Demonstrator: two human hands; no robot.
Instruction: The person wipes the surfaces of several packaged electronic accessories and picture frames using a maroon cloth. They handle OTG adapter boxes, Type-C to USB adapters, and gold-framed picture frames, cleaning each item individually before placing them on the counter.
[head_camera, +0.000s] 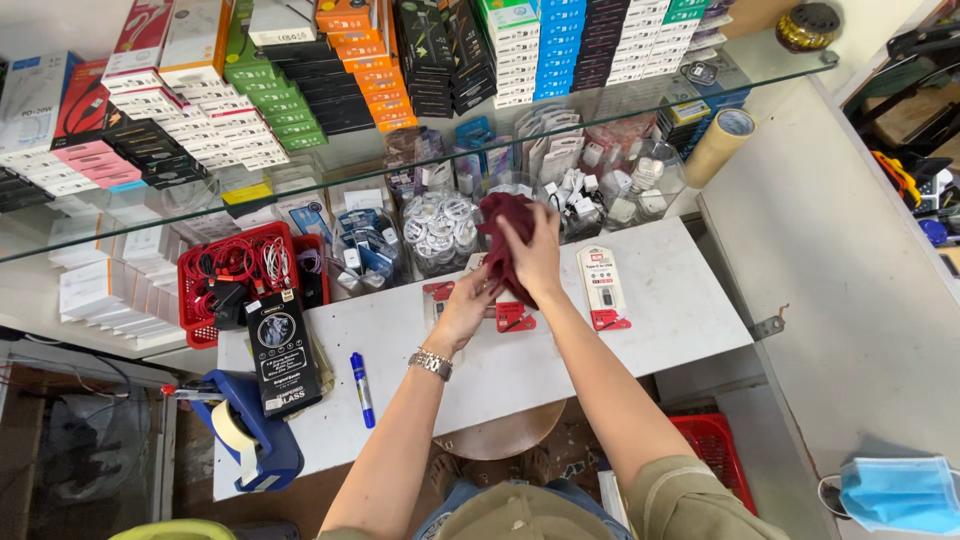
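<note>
blue marker (362, 389) on white table (660, 330) | red basket (236, 280) of cables | tape dispenser (248, 436) | face mask (898, 494)

The dark red cloth (505, 245) looks soft, matt and crumpled, while the white surface (680, 310) beneath is smooth with a dull finish. The wristwatch (431, 363) is shiny metal, the shelf (420, 140) clear glossy glass, and the red basket (190, 300) moulded plastic.
</note>
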